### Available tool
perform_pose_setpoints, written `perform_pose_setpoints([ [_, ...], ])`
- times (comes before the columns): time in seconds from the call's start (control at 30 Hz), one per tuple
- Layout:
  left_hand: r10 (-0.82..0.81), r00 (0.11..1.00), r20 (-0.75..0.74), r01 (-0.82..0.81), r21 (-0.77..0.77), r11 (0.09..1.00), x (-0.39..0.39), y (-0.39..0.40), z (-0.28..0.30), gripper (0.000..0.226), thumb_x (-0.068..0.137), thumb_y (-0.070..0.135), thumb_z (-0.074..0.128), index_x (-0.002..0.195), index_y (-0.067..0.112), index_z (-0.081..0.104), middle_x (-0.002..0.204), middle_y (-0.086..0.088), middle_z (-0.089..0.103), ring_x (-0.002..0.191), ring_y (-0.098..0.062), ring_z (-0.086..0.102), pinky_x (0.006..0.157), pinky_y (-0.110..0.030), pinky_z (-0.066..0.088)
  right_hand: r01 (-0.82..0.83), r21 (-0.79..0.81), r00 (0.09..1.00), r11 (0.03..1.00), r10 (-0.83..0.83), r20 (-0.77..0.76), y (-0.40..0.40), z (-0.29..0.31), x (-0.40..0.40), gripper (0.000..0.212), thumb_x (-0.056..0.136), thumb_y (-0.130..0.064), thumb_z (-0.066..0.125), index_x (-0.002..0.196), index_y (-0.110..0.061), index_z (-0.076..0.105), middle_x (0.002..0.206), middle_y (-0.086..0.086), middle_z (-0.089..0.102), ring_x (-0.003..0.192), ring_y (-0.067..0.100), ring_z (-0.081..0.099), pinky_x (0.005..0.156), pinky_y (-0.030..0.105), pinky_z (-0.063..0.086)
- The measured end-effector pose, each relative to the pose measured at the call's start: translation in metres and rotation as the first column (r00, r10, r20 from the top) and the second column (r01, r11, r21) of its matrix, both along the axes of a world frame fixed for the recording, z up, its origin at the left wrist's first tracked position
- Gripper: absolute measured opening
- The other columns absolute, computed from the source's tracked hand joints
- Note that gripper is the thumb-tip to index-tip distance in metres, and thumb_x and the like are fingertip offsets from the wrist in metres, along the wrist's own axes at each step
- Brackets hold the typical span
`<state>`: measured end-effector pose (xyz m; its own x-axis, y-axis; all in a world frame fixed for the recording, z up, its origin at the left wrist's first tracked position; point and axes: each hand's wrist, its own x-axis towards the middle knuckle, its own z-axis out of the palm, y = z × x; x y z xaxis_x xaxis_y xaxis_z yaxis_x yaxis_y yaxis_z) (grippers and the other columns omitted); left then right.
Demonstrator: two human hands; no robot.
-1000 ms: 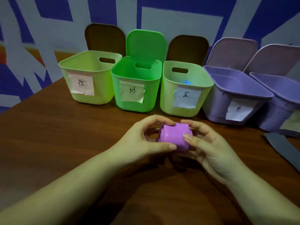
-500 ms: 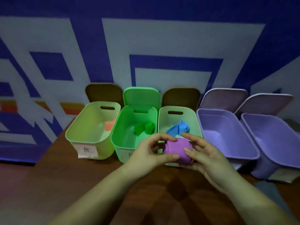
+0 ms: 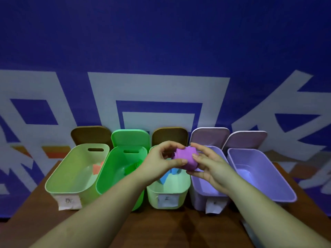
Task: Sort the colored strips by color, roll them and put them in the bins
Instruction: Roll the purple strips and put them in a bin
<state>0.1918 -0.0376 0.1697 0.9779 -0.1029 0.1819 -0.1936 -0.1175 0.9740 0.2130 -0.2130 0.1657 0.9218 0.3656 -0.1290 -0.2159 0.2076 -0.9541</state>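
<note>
Along the table's (image 3: 161, 228) far edge stand five open bins. The left hand (image 3: 157, 163) pinches the purple roll (image 3: 186, 159) with thumb and curled fingers on its left end. The roll sits between both hands, raised over the pale green bin (image 3: 168, 194) with the blue strip (image 3: 166, 178). The right hand (image 3: 209, 167) grasps its right side, just left of the first purple bin (image 3: 207, 196).

Both hands — left hand (image 3: 157, 163), right hand (image 3: 211, 169) — carry the purple roll (image 3: 186, 159) off the worktop toward 12 o'clock, now above the bins — between the blue-strip bin (image 3: 152, 194) and the first purple bin (image 3: 222, 154).
</note>
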Motion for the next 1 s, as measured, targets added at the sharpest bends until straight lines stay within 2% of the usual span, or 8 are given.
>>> perform_pose_setpoints([
  [0.07, 0.013, 1.000, -0.006, -0.013, -0.006, 1.000, 0.010, -0.009, -0.001, 0.034, 0.053, 0.035, 0.082, 0.085, 0.039, 0.070, 0.094, 0.006, 0.068, 0.100, -0.032, 0.064, 0.090, -0.048, 0.053, 0.009, 0.004, 1.000, 1.000, -0.009, -0.007, -0.007, 0.000, 0.009, 0.029, 0.092, -0.007, 0.053, 0.115, -0.022, 0.058, 0.121, 0.009, 0.060, 0.092, 0.021, 0.068, 0.071, 0.035, 0.059],
  [0.2, 0.013, 0.999, -0.048, -0.015, -0.038, 0.999, 0.037, -0.031, -0.007, 0.034, 0.053, 0.028, 0.083, 0.084, 0.033, 0.070, 0.099, -0.007, 0.067, 0.100, -0.037, 0.063, 0.088, -0.049, 0.053, 0.035, 0.007, 0.999, 0.999, -0.035, -0.035, -0.026, -0.004, 0.032, 0.029, 0.093, -0.005, 0.051, 0.117, -0.020, 0.056, 0.125, 0.012, 0.057, 0.092, 0.021, 0.066, 0.068, 0.034, 0.059],
  [0.33, 0.017, 0.998, -0.054, -0.017, -0.008, 1.000, 0.067, -0.050, -0.015, 0.033, 0.067, 0.006, 0.081, 0.089, 0.026, 0.067, 0.097, -0.003, 0.067, 0.096, -0.029, 0.062, 0.089, -0.044, 0.053, 0.037, 0.002, 0.997, 0.999, -0.037, -0.066, -0.047, -0.010, 0.059, 0.029, 0.094, -0.005, 0.050, 0.119, -0.020, 0.055, 0.125, 0.012, 0.057, 0.096, 0.022, 0.065, 0.068, 0.034, 0.058],
  [0.5, 0.034, 0.998, -0.048, -0.033, 0.020, 0.999, 0.101, -0.065, -0.029, 0.034, 0.069, 0.003, 0.080, 0.090, 0.025, 0.066, 0.093, 0.005, 0.064, 0.090, -0.018, 0.060, 0.087, -0.035, 0.052, 0.000, -0.048, 0.996, 0.999, -0.005, -0.091, -0.062, -0.024, 0.099, 0.030, 0.094, -0.004, 0.050, 0.119, -0.018, 0.056, 0.114, 0.007, 0.063, 0.090, 0.020, 0.066, 0.074, 0.036, 0.059],
  [0.67, 0.082, 0.995, -0.050, -0.074, 0.142, 0.987, 0.123, -0.068, -0.052, 0.034, 0.070, 0.010, 0.081, 0.089, 0.030, 0.062, 0.100, 0.008, 0.061, 0.090, -0.010, 0.058, 0.077, -0.016, 0.049, -0.082, -0.219, 0.996, 0.972, 0.071, -0.059, -0.066, -0.048, 0.133, 0.032, 0.094, -0.004, 0.051, 0.119, -0.022, 0.056, 0.114, -0.002, 0.066, 0.094, 0.015, 0.066, 0.082, 0.032, 0.056],
  [0.8, 0.096, 0.995, -0.023, -0.084, 0.304, 0.949, 0.141, -0.068, -0.073, 0.036, 0.068, 0.019, 0.083, 0.092, 0.034, 0.060, 0.108, 0.001, 0.057, 0.095, -0.011, 0.056, 0.085, -0.020, 0.047, -0.125, -0.387, 0.991, 0.914, 0.137, 0.004, -0.069, -0.067, 0.155, 0.036, 0.091, -0.001, 0.056, 0.116, -0.027, 0.056, 0.123, 0.004, 0.062, 0.103, 0.019, 0.062, 0.090, 0.033, 0.050],
  [0.9, 0.070, 0.997, -0.024, -0.055, 0.389, 0.920, 0.152, -0.073, -0.086, 0.037, 0.068, 0.021, 0.082, 0.094, 0.034, 0.059, 0.104, 0.002, 0.054, 0.092, -0.012, 0.054, 0.083, -0.019, 0.043, -0.109, -0.481, 0.981, 0.870, 0.173, 0.092, -0.075, -0.080, 0.167, 0.040, 0.087, 0.004, 0.059, 0.116, -0.023, 0.054, 0.124, 0.009, 0.060, 0.108, 0.016, 0.058, 0.095, 0.030, 0.048],
  [1.0, 0.036, 0.999, -0.024, -0.021, 0.460, 0.887, 0.162, -0.081, -0.096, 0.038, 0.069, 0.025, 0.082, 0.102, 0.028, 0.063, 0.103, 0.007, 0.051, 0.093, -0.010, 0.052, 0.083, -0.018, 0.042, -0.044, -0.636, 0.947, 0.771, 0.234, 0.218, -0.088, -0.092, 0.178, 0.043, 0.084, -0.003, 0.067, 0.116, -0.029, 0.054, 0.123, -0.003, 0.060, 0.115, 0.010, 0.056, 0.102, 0.030, 0.045],
])
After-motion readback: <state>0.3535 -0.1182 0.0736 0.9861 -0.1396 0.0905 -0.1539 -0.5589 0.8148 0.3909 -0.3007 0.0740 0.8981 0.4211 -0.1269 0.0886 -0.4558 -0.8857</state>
